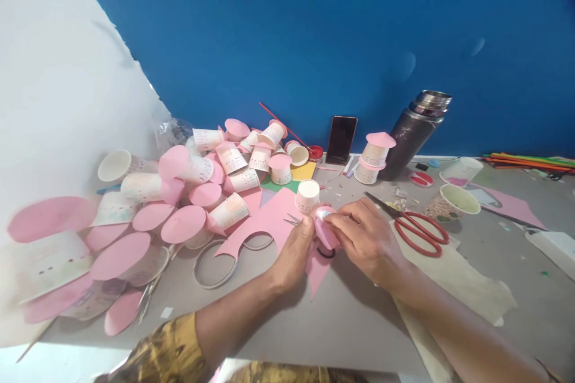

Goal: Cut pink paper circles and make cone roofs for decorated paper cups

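Observation:
Both my hands meet at the middle of the grey table point(350, 317). My left hand point(294, 254) and my right hand point(366, 236) are closed around one small paper cup with a pink paper disc point(324, 228) on it, tilted on its side between my fingers. Beneath it lies a sheet of pink paper with round holes cut out point(265, 221). A white paper cup point(308, 195) stands upside down just behind my hands. Red-handled scissors point(415, 228) lie to the right of my right hand.
A heap of pink-capped paper cups point(193, 185) fills the left side. At the back stand a phone point(341, 139) leaning on the blue wall, a dark flask point(411, 134) and two stacked capped cups point(374, 158). Open cups point(451, 203), wire rings point(215, 263) and coloured sticks point(530, 161) lie about.

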`<state>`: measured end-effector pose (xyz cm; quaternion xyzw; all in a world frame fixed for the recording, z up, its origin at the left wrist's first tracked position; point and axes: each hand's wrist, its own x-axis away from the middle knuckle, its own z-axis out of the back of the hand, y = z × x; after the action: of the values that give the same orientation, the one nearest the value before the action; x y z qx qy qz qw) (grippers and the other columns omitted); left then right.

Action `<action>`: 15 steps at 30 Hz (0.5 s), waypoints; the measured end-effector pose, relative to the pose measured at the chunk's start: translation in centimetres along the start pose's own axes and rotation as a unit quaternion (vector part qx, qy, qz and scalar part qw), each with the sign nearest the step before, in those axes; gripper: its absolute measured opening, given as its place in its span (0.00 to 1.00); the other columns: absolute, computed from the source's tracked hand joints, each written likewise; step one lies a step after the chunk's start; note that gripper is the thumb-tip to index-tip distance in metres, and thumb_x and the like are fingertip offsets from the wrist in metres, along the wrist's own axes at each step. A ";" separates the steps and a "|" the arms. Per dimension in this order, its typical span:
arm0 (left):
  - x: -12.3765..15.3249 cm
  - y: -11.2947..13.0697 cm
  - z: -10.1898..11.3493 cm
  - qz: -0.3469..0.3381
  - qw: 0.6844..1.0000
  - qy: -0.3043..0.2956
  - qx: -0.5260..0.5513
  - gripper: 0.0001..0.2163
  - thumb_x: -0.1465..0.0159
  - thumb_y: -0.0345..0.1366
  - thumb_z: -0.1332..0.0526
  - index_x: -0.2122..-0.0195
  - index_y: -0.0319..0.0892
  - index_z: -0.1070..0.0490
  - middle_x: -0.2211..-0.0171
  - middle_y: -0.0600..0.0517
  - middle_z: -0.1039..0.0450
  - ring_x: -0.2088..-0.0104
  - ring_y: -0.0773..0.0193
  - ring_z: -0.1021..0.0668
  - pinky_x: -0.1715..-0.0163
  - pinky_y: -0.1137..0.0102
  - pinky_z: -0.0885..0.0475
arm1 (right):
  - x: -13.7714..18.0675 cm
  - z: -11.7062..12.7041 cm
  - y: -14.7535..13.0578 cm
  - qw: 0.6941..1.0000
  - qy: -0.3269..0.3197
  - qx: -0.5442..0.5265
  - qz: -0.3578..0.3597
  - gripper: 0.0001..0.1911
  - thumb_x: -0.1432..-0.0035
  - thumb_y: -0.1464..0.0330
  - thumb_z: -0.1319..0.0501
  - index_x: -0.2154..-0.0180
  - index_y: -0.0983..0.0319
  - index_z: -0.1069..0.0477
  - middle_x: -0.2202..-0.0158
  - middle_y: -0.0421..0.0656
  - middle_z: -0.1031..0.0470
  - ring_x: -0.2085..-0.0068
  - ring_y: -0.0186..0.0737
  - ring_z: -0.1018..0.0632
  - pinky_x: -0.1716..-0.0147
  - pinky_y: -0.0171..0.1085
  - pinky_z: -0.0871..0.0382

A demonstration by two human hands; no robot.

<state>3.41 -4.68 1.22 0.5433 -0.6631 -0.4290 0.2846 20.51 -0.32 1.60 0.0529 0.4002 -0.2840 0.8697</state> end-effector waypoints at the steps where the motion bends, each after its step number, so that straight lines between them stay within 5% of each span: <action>1: 0.1 0.0 0.0 0.001 1.000 -0.004 -0.008 0.30 0.31 0.61 0.47 0.41 0.42 0.27 0.50 0.42 0.23 0.53 0.53 0.23 0.54 0.62 0.30 | 0.0 -0.1 0.1 1.000 0.006 -0.001 -0.006 0.11 0.33 0.77 0.39 0.53 0.59 0.24 0.63 0.47 0.24 0.62 0.44 0.28 0.63 0.41 0.31; 8: -0.3 0.1 0.4 0.021 0.992 0.072 0.099 0.28 0.34 0.61 0.41 0.47 0.42 0.25 0.47 0.43 0.23 0.48 0.52 0.23 0.47 0.61 0.30 | -0.3 -0.3 -0.1 0.999 0.038 0.003 0.002 0.10 0.34 0.78 0.38 0.56 0.60 0.23 0.61 0.46 0.25 0.62 0.42 0.29 0.64 0.39 0.31; 15: -1.4 1.4 1.1 0.113 0.967 0.091 0.208 0.27 0.31 0.58 0.43 0.54 0.35 0.23 0.58 0.42 0.21 0.58 0.56 0.20 0.56 0.65 0.27 | -0.2 -1.0 -0.6 0.998 0.004 -0.026 0.063 0.12 0.34 0.80 0.41 0.60 0.60 0.23 0.58 0.46 0.23 0.60 0.42 0.29 0.63 0.38 0.29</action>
<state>2.15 -3.01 2.02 0.5489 -0.7660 -0.1960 0.2711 19.48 -0.40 1.15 0.0563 0.4069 -0.2179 0.8853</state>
